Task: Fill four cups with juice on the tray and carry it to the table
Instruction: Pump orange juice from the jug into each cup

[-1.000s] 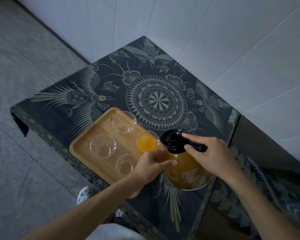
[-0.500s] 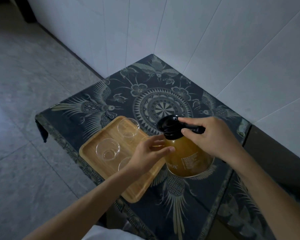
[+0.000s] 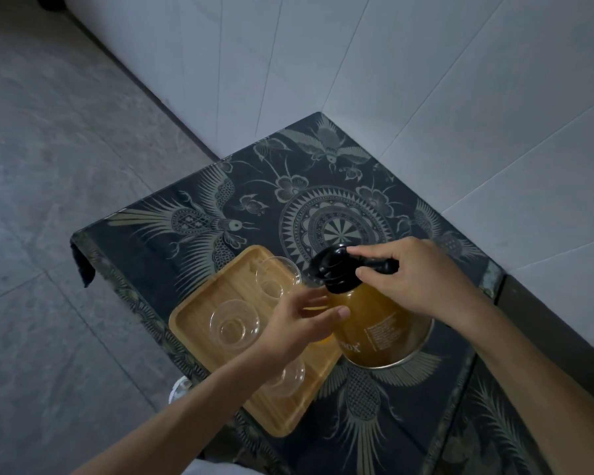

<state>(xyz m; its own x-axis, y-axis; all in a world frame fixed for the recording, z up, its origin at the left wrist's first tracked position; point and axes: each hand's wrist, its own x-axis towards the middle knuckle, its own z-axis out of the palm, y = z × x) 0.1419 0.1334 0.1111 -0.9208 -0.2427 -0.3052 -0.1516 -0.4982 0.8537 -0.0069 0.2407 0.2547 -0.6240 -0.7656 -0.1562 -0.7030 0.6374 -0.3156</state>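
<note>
The right hand [image 3: 422, 279] grips the juice jug's [image 3: 381, 330] black handle; beside it, the left hand's [image 3: 295, 327] loosely curled fingers hide the filled cup on the wooden tray [image 3: 199, 313].

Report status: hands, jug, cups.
Right hand grips jug handle. Left hand round a cup beside jug. Two cups in view empty on tray.

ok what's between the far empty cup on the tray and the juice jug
In the head view, the left hand's fingers reach between the far cup and the jug, over a juice-filled cup they mostly hide.
</note>
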